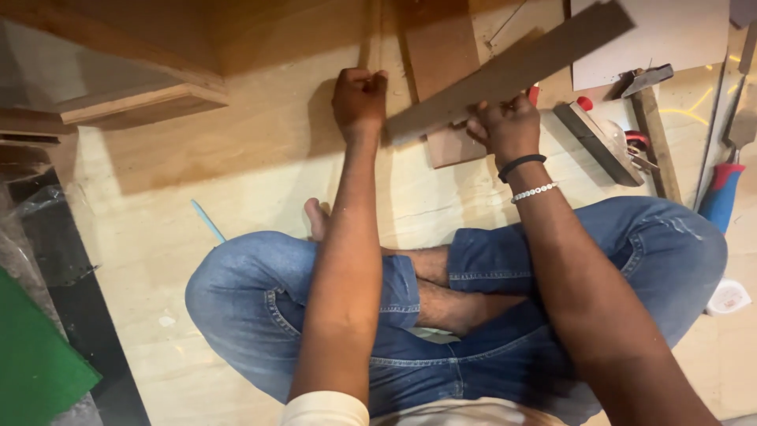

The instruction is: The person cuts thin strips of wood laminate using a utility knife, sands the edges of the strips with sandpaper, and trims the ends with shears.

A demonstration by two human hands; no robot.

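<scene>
**Floor workplace: long strip held in both hands**

1. Nearest to me: my own crossed legs in blue jeans (489, 315), seated directly on the floor. One bare foot (316, 218) shows beside the left knee.

2. Surface: pale plywood floor (236, 173), lit warm, with my shadow across it. No desk in view; everything lies on the floor. A thin light-blue stick (207, 221) rests on it left of my knee. At the left edge I see a green sheet (35, 363) and dark plastic wrapping.

3. Left hand (359, 99): closed in a fist on the lower end of the long grey-brown strip (512, 69); a thin upright wooden slat (371, 35) runs just behind the knuckles, and I cannot tell whether the fingers grip it as well.

4. Right hand (505, 126): fingers curled up against the strip's underside near its middle. Black band and beaded bracelet on the wrist.

5. The strip: long axis runs diagonally, low end at the left hand, high end pointing up and to the right. It is lifted above a reddish-brown board (441, 55) lying flat on the floor.

6. Farther right: a hand plane (603, 140) and a hammer (643, 83) on a wooden batten, a blue-and-red handled tool (721, 193), a pale sheet (662, 39).

7. Far left: a stepped wooden shelf edge (142, 102).
</scene>
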